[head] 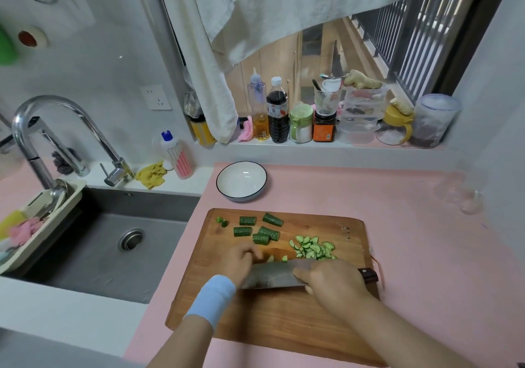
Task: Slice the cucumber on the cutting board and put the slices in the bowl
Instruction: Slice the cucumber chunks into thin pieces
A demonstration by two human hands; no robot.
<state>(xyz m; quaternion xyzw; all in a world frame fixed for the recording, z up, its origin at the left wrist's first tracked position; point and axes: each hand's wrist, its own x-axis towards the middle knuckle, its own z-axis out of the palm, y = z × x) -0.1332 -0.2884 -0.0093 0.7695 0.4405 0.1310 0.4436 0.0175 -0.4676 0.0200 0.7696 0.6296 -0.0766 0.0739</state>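
Observation:
A wooden cutting board (284, 316) lies on the pink counter. Several dark green cucumber chunks (257, 229) sit at its far left, and a pile of thin cucumber slices (312, 247) lies to their right. My right hand (332, 282) grips a broad cleaver (272, 276) by its handle, blade down on the board. My left hand (241, 259), with a blue wristband, curls its fingers over a cucumber piece (271, 258) right beside the blade; that piece is mostly hidden. A white bowl with a dark rim (241, 180) stands empty beyond the board.
A steel sink (113, 242) with a tall faucet (51, 129) lies to the left, a draining rack (37, 219) across its corner. Bottles and jars (301, 117) line the window ledge behind. Clear glasses (466, 197) stand at the counter's far right.

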